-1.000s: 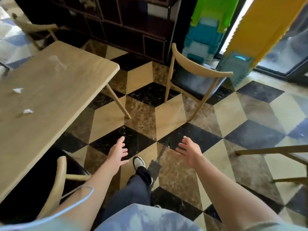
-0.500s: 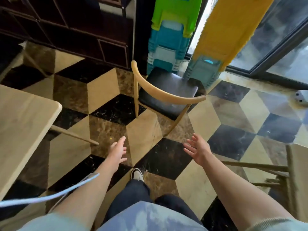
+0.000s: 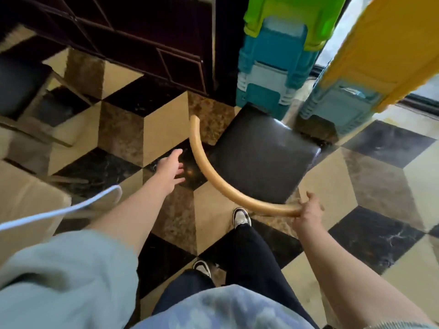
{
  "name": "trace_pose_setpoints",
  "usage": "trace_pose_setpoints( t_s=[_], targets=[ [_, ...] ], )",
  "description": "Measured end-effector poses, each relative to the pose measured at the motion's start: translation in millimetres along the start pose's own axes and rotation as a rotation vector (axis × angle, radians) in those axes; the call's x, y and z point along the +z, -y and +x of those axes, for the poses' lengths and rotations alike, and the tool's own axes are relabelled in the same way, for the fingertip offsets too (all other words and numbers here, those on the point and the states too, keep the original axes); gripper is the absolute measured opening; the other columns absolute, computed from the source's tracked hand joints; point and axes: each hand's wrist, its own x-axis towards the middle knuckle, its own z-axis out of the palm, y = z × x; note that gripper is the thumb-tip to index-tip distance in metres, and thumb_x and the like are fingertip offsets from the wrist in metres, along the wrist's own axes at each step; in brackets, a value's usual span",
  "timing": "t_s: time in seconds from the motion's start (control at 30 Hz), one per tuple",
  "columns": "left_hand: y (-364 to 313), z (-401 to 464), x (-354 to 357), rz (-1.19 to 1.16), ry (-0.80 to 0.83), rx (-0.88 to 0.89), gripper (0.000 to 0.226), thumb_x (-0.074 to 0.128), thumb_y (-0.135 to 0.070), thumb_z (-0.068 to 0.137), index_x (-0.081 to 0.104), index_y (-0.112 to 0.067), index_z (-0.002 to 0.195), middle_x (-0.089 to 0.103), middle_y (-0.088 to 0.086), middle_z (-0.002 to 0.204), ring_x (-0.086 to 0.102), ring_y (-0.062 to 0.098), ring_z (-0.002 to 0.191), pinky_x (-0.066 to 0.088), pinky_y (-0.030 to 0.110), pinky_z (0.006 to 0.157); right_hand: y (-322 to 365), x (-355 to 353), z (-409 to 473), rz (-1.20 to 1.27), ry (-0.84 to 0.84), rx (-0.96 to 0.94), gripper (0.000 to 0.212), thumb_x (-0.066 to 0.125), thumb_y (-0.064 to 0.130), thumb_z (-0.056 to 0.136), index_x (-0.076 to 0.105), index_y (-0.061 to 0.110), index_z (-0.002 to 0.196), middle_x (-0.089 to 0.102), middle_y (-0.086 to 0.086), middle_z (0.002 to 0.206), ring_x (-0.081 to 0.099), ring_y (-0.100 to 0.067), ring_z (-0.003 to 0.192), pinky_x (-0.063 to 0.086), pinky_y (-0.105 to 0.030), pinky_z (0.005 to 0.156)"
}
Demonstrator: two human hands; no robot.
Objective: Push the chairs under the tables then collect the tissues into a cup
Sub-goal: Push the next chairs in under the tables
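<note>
A chair (image 3: 261, 155) with a black seat and a curved wooden backrest stands right in front of me on the patterned floor. My right hand (image 3: 307, 210) grips the right end of that backrest. My left hand (image 3: 169, 168) is open, fingers stretched, a short way left of the backrest's left part and not touching it. A light wooden table (image 3: 26, 205) shows its corner at the left edge. No tissues and no cup are in view.
Stacked green and blue plastic stools (image 3: 280, 55) and a yellow-topped stack (image 3: 351, 96) stand just behind the chair. A dark cabinet (image 3: 142, 43) runs along the back. Another dark-seated chair (image 3: 21, 89) is at the far left.
I have stepped up to the chair. My right hand has closed round the backrest's right end, and my left hand has reached forward beside the backrest.
</note>
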Motion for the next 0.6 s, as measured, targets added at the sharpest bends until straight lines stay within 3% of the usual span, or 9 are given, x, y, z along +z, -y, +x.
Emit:
trace_pose_setpoints(
  t_s=[0.07, 0.17, 0.27, 0.33, 0.43, 0.5, 0.6],
  targets=[
    [-31.1, 29.4, 25.2, 0.016, -0.003, -0.032, 0.056, 0.063, -0.046, 0.101, 0.05, -0.02, 0.149, 0.06, 0.008, 0.14, 0.058, 0.027, 0.127, 0.051, 0.05, 0.101, 11.9, 5.4, 13.8, 0.046, -0.115, 0.07, 0.041, 0.07, 0.043, 0.091, 0.064, 0.022, 0.125, 0.068, -0.003, 0.124, 0.068, -0.023, 0.107, 0.058, -0.042, 0.096],
    [-66.7, 76.9, 53.4, 0.074, -0.061, -0.082, 0.058, 0.07, -0.045, 0.095, 0.054, -0.022, 0.146, 0.059, 0.006, 0.139, 0.058, 0.027, 0.125, 0.051, 0.046, 0.105, 16.9, 14.6, 30.1, 0.041, -0.318, 0.044, 0.042, 0.072, 0.038, 0.085, 0.071, 0.014, 0.12, 0.072, -0.004, 0.113, 0.07, -0.022, 0.099, 0.06, -0.043, 0.093],
    [-88.4, 105.0, 67.1, 0.105, -0.098, -0.075, 0.054, 0.078, -0.042, 0.089, 0.06, -0.021, 0.136, 0.066, 0.007, 0.123, 0.064, 0.027, 0.111, 0.051, 0.048, 0.107, 10.1, 18.5, 40.2, 0.086, -0.367, 0.046, 0.025, 0.071, 0.029, 0.081, 0.071, 0.01, 0.099, 0.072, -0.003, 0.094, 0.066, -0.02, 0.076, 0.058, -0.039, 0.07],
    [-95.5, 115.0, 81.6, 0.13, -0.025, -0.101, 0.038, 0.077, -0.034, 0.092, 0.067, -0.02, 0.126, 0.07, 0.003, 0.103, 0.072, 0.018, 0.089, 0.058, 0.042, 0.092, 9.6, 19.9, 46.5, 0.141, -0.368, 0.066, 0.011, 0.071, 0.022, 0.081, 0.064, 0.014, 0.083, 0.064, -0.002, 0.074, 0.056, -0.016, 0.052, 0.049, -0.032, 0.052],
    [-93.9, 120.6, 86.6, 0.222, -0.065, -0.068, 0.034, 0.081, -0.03, 0.09, 0.069, -0.014, 0.118, 0.067, 0.0, 0.086, 0.068, 0.012, 0.067, 0.058, 0.029, 0.054, 8.4, 19.4, 52.1, 0.165, -0.367, 0.053, 0.012, 0.068, 0.016, 0.082, 0.06, 0.015, 0.073, 0.055, 0.001, 0.055, 0.046, -0.012, 0.037, 0.042, -0.025, 0.041],
    [-87.6, 118.8, 82.3, 0.212, -0.122, -0.01, 0.039, 0.086, -0.027, 0.085, 0.067, -0.01, 0.116, 0.068, 0.002, 0.081, 0.066, 0.012, 0.059, 0.056, 0.025, 0.048, 8.9, 19.3, 49.0, 0.151, -0.388, 0.042, 0.01, 0.065, 0.012, 0.082, 0.06, 0.013, 0.073, 0.053, 0.001, 0.049, 0.045, -0.012, 0.035, 0.042, -0.025, 0.04],
    [-68.4, 106.1, 70.0, 0.171, -0.175, -0.018, 0.028, 0.085, -0.02, 0.084, 0.068, -0.009, 0.103, 0.068, 0.003, 0.073, 0.062, 0.01, 0.043, 0.055, 0.025, 0.046, 14.3, 15.7, 44.9, 0.089, -0.388, -0.013, 0.011, 0.062, 0.006, 0.081, 0.056, 0.012, 0.074, 0.05, 0.001, 0.046, 0.042, -0.014, 0.035, 0.042, -0.027, 0.043]
  ],
)
